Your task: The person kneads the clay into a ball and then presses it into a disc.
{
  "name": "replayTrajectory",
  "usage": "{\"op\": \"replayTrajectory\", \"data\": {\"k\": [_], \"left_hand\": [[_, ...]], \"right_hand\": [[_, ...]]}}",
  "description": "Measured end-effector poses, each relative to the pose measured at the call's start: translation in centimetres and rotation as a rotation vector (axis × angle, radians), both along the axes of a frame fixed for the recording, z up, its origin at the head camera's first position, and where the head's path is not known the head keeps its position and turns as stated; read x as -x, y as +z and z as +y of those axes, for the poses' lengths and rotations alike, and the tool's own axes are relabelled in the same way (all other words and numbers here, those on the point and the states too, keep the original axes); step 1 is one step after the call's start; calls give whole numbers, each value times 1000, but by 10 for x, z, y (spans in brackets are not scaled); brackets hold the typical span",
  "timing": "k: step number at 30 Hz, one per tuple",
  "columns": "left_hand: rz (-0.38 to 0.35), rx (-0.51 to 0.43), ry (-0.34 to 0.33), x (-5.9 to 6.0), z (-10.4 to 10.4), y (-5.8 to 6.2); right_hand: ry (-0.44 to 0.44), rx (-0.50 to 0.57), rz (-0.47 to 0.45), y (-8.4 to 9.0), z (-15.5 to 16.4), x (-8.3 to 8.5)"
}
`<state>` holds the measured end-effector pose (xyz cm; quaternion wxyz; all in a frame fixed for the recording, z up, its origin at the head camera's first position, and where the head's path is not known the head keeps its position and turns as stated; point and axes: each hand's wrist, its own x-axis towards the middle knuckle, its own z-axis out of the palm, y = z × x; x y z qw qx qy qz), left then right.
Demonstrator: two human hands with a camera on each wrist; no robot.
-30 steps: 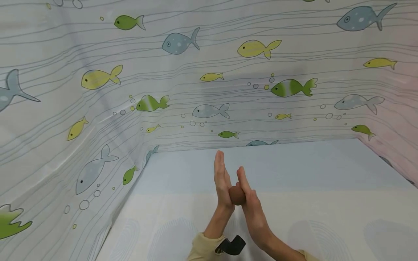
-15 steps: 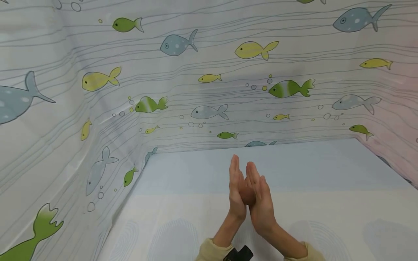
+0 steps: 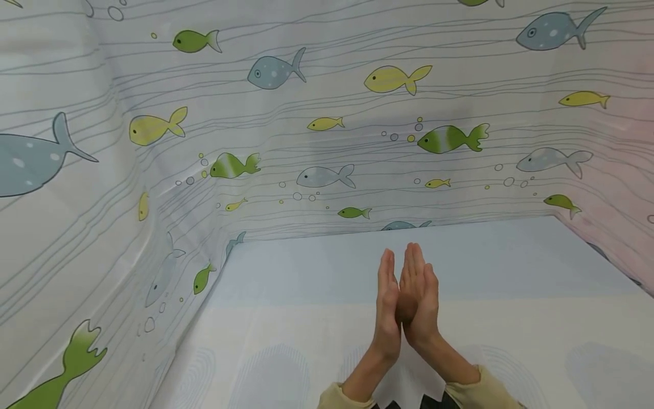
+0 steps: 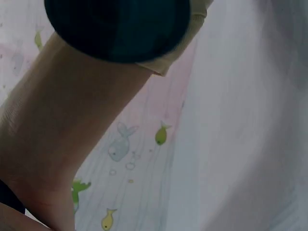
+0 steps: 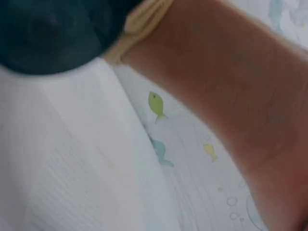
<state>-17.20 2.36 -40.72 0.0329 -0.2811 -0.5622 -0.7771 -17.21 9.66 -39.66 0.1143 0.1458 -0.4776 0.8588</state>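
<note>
Both hands are standing upright over the surface (image 3: 536, 318), palm facing palm, fingers straight and pointing toward 12 o'clock. My left hand (image 3: 387, 309) is sitting at 9 o'clock of the pair, my right hand (image 3: 420, 301) at 3 o'clock; the two are pressing together along the palms. Between them I am making out only a dark brownish sliver, the lump (image 3: 403, 311), sandwiched at palm level and mostly hidden. Neither hand is curling round it: flat palms are carrying it from either side. I am judging the lump roughly round, but its shape cannot be told from here. It is lying equally close to both hands, dead centre between them.

Wrist views are showing only forearms, cream cuffs and the fish-printed curtain (image 3: 306, 113); no fingers visible there. Curtain is enclosing the surface from 9 round to 3 o'clock.
</note>
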Motion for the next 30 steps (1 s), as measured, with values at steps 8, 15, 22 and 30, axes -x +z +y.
{"op": "replayTrajectory", "data": {"k": [8, 15, 22, 30], "left_hand": [[32, 45, -9, -9, -2, 9], [67, 145, 37, -13, -3, 13], [21, 85, 148, 0, -10, 10], [2, 1, 282, 17, -23, 13]], "right_hand": [[-102, -50, 49, -9, 14, 20], [-116, -99, 106, -17, 18, 27], [19, -196, 178, -19, -6, 8], [138, -286, 94, -9, -23, -17]]}}
